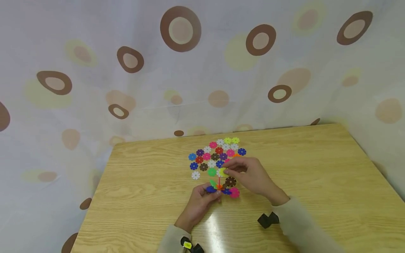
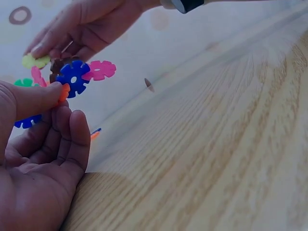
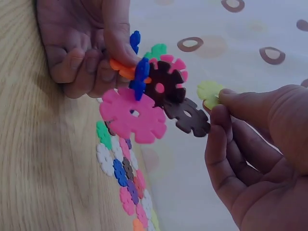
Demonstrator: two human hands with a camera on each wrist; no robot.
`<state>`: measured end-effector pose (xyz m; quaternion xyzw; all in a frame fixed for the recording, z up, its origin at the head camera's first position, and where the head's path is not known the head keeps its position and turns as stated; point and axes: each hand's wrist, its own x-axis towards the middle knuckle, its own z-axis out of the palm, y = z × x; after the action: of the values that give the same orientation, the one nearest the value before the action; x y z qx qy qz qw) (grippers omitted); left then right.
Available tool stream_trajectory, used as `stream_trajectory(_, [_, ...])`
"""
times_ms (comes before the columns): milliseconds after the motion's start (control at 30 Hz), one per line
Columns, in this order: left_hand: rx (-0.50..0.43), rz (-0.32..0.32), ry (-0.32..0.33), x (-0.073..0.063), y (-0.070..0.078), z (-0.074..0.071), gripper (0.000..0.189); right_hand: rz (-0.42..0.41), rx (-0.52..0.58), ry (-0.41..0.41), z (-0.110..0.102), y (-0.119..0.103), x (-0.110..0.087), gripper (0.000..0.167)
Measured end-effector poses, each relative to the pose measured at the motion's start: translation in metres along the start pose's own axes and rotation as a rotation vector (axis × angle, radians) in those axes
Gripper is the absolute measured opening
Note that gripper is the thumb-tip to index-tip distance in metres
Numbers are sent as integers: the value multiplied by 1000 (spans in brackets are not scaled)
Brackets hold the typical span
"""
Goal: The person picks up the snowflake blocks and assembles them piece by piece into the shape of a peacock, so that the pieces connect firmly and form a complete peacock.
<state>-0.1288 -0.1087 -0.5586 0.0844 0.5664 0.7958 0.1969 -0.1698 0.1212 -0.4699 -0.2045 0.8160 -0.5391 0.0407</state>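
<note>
The left hand (image 1: 199,201) pinches a multicoloured cluster (image 3: 172,77) of joined, notched plastic discs; beside it, the right hand (image 1: 254,176) pinches an unattached yellow plastic disc (image 3: 208,90), with colourful loose discs (image 1: 213,156) beyond.

Room right: table (image 1: 316,172) | obstacles ahead: loose discs (image 1: 213,157) | behind right fingers (image 1: 236,161): unclear

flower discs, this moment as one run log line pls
left hand: grips joined discs | right hand: pinches yellow disc | loose discs: spread on table
</note>
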Motion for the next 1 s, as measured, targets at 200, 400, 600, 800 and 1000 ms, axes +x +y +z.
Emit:
stream_trajectory(200, [32, -2, 0, 1, 1, 2, 12, -3, -34, -30, 5, -3, 0, 13])
stream_trajectory(400, [94, -4, 19, 2, 1, 3, 15, -29, -110, -30, 7, -5, 0, 12])
stream_trajectory(600, [142, -3, 44, 1, 1, 3, 29, -43, -135, -37, 9, -7, 1, 13])
stream_trajectory(800, [148, -11, 64, 1, -1, 3, 23, -30, -153, -39, 13, -5, 2, 13])
stream_trajectory(1000, [148, -13, 60, 0, -2, 3, 22, -24, -178, -35, 17, -3, 1, 10])
